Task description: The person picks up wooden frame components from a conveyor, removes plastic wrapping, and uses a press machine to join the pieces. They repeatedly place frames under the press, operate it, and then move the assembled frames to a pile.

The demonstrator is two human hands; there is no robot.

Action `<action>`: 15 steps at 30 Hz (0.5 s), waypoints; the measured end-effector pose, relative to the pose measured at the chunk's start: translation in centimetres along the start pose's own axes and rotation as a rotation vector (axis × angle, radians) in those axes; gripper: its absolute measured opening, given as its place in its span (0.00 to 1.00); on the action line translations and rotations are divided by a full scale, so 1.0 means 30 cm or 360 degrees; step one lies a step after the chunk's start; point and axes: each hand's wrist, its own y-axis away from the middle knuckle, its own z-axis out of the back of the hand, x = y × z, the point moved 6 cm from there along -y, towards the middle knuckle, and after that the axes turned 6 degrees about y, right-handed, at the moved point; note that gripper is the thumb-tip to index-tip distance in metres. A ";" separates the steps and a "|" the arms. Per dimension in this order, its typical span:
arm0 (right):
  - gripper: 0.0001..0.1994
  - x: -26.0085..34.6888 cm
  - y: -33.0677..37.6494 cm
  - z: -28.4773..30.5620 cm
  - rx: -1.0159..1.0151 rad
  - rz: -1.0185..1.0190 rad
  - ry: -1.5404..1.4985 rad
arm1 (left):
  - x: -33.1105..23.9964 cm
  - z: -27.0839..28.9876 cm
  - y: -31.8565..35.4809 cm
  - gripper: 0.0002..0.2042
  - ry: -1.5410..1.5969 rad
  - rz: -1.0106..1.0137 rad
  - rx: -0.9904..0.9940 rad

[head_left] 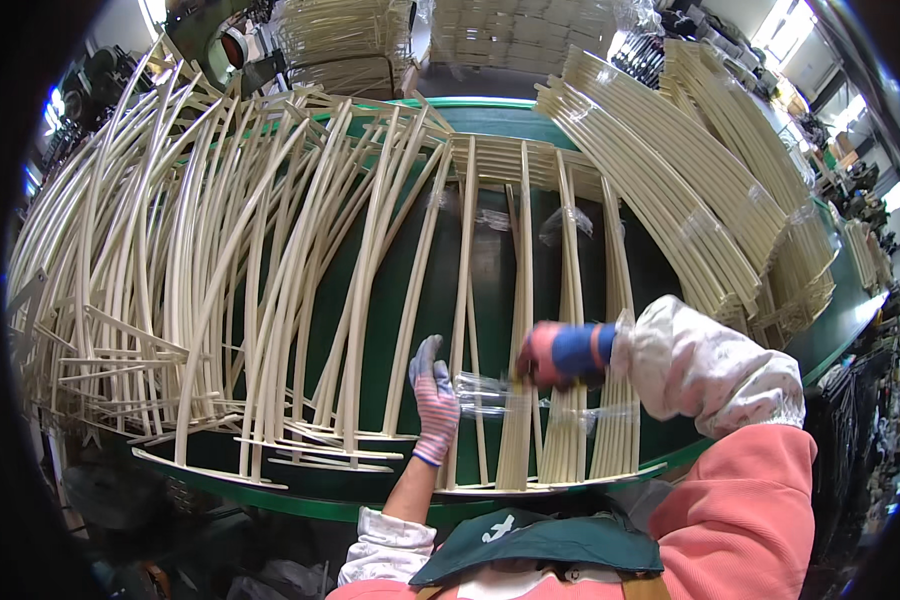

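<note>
My left hand (pixel 433 405), in a pink-striped glove with grey fingertips, rests against a pale slatted frame (pixel 466 300) with its fingers stretched upward. Clear plastic tape (pixel 485 392) stretches across the slats just right of that hand. My right hand (pixel 560 354), in a pink and blue glove, is blurred over the bundled slats (pixel 517 440). It looks closed, with a yellowish edge beneath it that I cannot make out. More clear wrapping (pixel 567 224) clings to the slats farther up.
A tangled heap of pale curved frames (pixel 185 250) covers the left of the green table (pixel 370 335). Tightly stacked, taped slats (pixel 660 170) lie at the far right. Behind the table stand more bundles (pixel 530 35). Frame ends (pixel 210 470) reach the near edge.
</note>
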 end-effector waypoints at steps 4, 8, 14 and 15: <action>0.08 -0.005 0.146 -0.147 -0.0152 -0.0105 -0.0326 | -0.031 -0.027 0.005 0.20 -0.0298 -0.0282 0.0026; 0.07 -0.009 0.136 -0.223 -0.0361 0.0081 -0.0232 | -0.058 -0.046 -0.009 0.19 0.0035 -0.0253 0.0033; 0.13 0.012 0.322 -0.320 -0.0522 0.1004 0.0181 | -0.174 -0.068 0.020 0.11 -0.0352 -0.0590 0.0460; 0.13 -0.051 0.374 -0.300 -0.0557 0.0829 0.0081 | -0.184 -0.079 0.050 0.12 -0.0758 -0.0785 0.0568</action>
